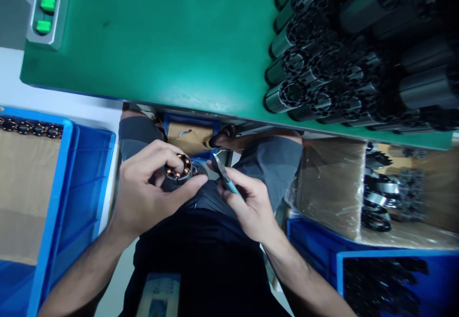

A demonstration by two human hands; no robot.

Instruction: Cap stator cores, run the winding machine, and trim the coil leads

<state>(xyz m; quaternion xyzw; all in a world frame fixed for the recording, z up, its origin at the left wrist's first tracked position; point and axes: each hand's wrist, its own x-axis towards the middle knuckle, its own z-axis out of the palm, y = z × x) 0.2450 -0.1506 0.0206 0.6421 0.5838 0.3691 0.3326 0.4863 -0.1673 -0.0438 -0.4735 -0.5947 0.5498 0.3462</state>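
My left hand (143, 188) grips a small ring-shaped motor stator (178, 169) with copper windings, above my lap. Its fingers wrap over the ring and the thumb stretches along the near side. Thin wire ends seem to stick out at the ring's right side, though they are blurred. In my right hand (249, 202) is a pair of wire cutters (225, 176) with a light blue handle, the dark metal jaws pointing up and away from me. The tool's tip is a short way right of the stator, apart from it. A thin copper-coloured strand shows near the tip.
A green-topped table (161, 35) lies ahead, with many black slotted cylinders (287, 94) at its right. A blue crate (86, 178) with more stators stands left. To the right are a plastic-lined box (330, 183) and a blue bin (340, 278). Another blue bin (217, 128) sits between my feet.
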